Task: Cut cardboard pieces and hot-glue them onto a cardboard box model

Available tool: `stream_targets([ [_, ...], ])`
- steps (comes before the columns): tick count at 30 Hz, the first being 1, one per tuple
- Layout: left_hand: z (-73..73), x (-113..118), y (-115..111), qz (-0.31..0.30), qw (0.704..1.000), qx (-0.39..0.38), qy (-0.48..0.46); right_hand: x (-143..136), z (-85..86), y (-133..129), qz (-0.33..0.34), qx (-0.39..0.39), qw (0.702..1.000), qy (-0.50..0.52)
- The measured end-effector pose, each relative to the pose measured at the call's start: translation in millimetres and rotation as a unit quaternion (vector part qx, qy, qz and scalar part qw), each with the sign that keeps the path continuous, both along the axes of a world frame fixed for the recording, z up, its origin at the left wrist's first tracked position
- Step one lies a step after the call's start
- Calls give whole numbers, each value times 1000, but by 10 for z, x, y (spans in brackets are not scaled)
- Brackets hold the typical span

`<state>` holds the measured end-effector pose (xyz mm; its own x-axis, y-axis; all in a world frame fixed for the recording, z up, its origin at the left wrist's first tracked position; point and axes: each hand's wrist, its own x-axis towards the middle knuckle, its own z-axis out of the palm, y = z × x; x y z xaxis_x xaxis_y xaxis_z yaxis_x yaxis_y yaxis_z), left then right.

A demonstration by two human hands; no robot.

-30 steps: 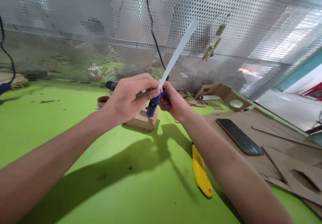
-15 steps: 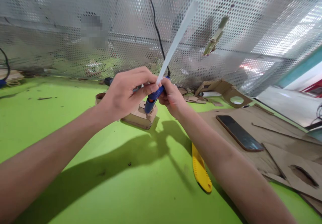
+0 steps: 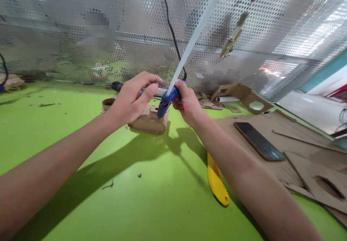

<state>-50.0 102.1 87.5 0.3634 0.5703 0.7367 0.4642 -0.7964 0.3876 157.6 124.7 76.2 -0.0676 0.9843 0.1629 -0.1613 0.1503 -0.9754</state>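
Observation:
My right hand [image 3: 187, 98] is wrapped round the handle of a blue hot glue gun [image 3: 167, 100]. From its back end a long whitish glue stick [image 3: 191, 47] slants up to the right. The gun's front end points down at a small cardboard box [image 3: 149, 124] on the green table; whether it touches cannot be made out. Just left of the gun, my left hand [image 3: 135, 96] holds nothing, its thumb and fingers apart. It hovers over the box's left part and hides some of it.
A yellow utility knife [image 3: 217, 183] lies partly under my right forearm. On the right, a phone [image 3: 257, 141] rests on cardboard sheets [image 3: 284, 132]. A cut cardboard piece with a round hole [image 3: 244, 96] stands behind. The gun's black cable [image 3: 170, 28] runs up the perforated metal screen [image 3: 130, 53].
My left hand has let go of the glue stick's lower end and drawn left, its fingers spreading. My right hand still grips the glue gun, which has shifted little.

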Motion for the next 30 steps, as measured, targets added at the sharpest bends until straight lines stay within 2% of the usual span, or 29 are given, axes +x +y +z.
stream_targets([
  [3,-160,-72,187,30,997,-46,58,10,0,3,0,-3,1000,8],
  [5,-265,-103,281,29,990,-78,118,16,-6,7,-2,-3,1000,13],
  [9,-378,-100,326,16,982,-107,157,23,-21,13,-16,-4,1000,13],
  [12,-333,-59,253,14,987,-99,124,17,-17,4,-14,1,1000,16],
  [19,-77,71,-34,-50,998,-32,16,-20,38,-47,-16,-6,1000,-1],
  [22,-2,111,-122,-38,999,-17,-7,-32,40,-61,-17,8,1000,-2],
  [27,51,139,-180,-4,999,22,30,-49,11,-56,-24,24,999,-2],
  [30,41,128,-174,22,998,54,26,-32,11,-44,15,-8,1000,-2],
])
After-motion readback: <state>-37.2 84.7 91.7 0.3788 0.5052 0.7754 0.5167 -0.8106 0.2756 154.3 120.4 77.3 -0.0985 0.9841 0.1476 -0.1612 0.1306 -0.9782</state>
